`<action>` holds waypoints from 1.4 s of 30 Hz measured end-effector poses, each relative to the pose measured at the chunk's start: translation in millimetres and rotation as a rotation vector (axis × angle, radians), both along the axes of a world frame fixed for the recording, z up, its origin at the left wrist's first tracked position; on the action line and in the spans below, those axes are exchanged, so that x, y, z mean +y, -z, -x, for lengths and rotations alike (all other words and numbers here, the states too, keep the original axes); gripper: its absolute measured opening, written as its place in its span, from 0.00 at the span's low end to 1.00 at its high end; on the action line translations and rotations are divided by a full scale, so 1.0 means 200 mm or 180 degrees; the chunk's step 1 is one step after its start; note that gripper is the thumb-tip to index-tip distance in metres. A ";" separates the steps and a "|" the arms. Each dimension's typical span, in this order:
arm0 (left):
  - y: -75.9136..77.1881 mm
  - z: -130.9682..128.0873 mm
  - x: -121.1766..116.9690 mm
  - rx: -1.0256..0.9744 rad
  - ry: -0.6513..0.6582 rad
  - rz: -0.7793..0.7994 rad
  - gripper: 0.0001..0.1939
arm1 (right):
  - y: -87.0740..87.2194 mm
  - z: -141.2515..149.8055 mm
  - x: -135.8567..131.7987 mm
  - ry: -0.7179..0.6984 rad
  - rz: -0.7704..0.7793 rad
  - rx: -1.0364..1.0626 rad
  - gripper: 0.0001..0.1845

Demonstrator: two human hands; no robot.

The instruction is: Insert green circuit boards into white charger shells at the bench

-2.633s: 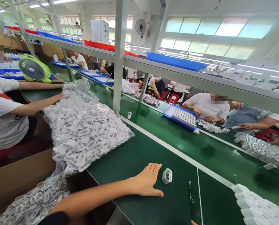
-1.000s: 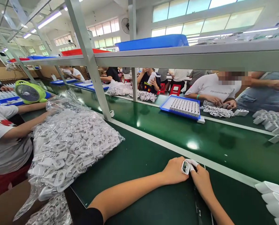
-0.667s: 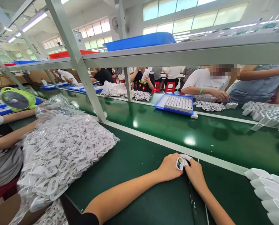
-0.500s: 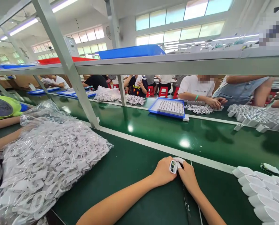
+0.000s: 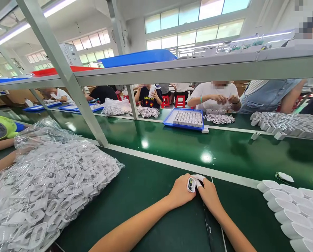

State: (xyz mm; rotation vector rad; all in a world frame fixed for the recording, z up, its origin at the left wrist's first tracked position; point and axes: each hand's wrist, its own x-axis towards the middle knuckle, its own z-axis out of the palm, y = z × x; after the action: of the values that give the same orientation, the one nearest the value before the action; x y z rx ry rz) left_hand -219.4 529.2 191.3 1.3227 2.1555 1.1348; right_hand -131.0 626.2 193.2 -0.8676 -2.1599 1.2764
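Broadly, the green surface (image 5: 135, 196) spreads beneath my arms, its far edge marked by a pale strip (image 5: 158, 160). The biggest thing on it is the clear bag (image 5: 64, 175) of white ring-like parts filling the left side, where another person's forearm (image 5: 1, 165) reaches to the bag's top. Next in size, the block of white shells (image 5: 293, 210) sits in close rows by the right end of the far edge. Between these two and well apart from both, my left hand (image 5: 181, 190) and right hand (image 5: 210, 196) meet, a little short of the far edge. My left fingers are closed around the small white housing (image 5: 191, 184), which moments ago stood loose on the surface beside that spread hand; I take it that reaching has given way to handling. My right fingers (image 5: 198, 177), wearing white coverings, bend close at its right side; whether they pinch anything, I cannot tell. Smallest, something dark and green shows inside the housing's open end, too small to identify.
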 end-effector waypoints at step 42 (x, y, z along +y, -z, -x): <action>-0.69 -0.22 -0.44 0.2530 0.0504 -0.1553 0.24 | -0.68 -0.36 -0.38 -0.0565 -0.2575 0.1187 0.11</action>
State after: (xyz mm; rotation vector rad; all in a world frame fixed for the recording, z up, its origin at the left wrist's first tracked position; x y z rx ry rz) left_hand -175.5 441.3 328.8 2.4511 2.2595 1.2535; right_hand -58.6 550.0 330.0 -0.0967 -2.1722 0.4678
